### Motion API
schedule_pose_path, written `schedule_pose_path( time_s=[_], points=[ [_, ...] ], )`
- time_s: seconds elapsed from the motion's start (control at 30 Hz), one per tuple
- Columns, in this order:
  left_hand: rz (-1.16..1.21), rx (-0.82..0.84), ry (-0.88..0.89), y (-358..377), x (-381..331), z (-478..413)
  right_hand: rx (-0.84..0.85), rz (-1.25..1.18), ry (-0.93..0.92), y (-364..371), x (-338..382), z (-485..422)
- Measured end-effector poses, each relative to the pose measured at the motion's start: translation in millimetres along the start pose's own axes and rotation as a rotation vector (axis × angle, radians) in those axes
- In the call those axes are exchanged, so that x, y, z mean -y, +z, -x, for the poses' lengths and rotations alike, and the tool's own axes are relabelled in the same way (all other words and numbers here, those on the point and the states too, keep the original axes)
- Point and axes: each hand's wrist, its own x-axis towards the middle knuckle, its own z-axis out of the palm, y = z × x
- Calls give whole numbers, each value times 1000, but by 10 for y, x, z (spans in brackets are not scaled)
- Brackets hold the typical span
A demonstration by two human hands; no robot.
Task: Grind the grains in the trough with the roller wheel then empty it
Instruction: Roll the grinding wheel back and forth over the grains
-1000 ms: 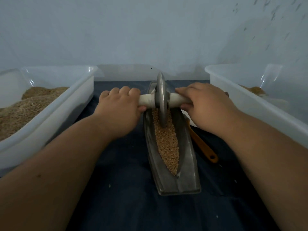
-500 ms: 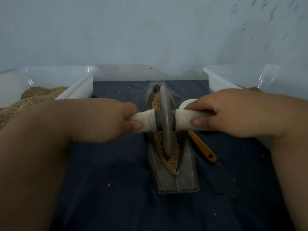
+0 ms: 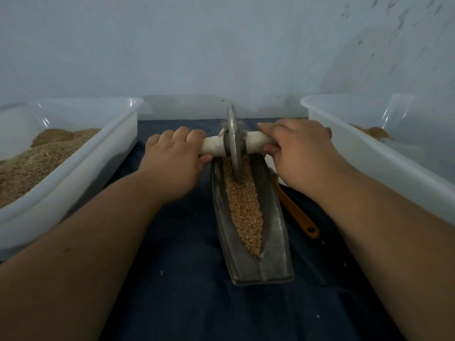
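Note:
A grey metal boat-shaped trough (image 3: 278, 254) lies lengthwise on the dark blue cloth, filled along its groove with tan grains (image 3: 245, 210). The metal roller wheel (image 3: 234, 143) stands upright in the groove at the trough's far end, on a pale wooden axle. My left hand (image 3: 176, 158) grips the axle's left handle. My right hand (image 3: 298, 151) grips the right handle. Both arms are stretched forward.
A clear plastic tub (image 3: 81, 168) heaped with tan grain stands at the left. Another clear tub (image 3: 369, 156) at the right holds a small pile. An orange-handled scoop (image 3: 299, 215) lies between the trough and the right tub. A pale wall rises behind.
The wheel sat at the far end, rolled toward me to mid-trough half a second ago, and has now rolled back to the far end with both hands on the handles.

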Motion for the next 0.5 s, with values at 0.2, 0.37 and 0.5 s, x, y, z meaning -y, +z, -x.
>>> schedule_pose_path(
  time_s=[0.2, 0.37, 0.5],
  points=[
    [-22, 208, 77, -348, -29, 58, 336, -135, 27, -391, 4, 34],
    [147, 658, 72, -799, -72, 222, 610, -198, -107, -871, -13, 73],
    [195, 690, 92, -873, -87, 226, 650, -202, -124, -952, -19, 95]
  ],
)
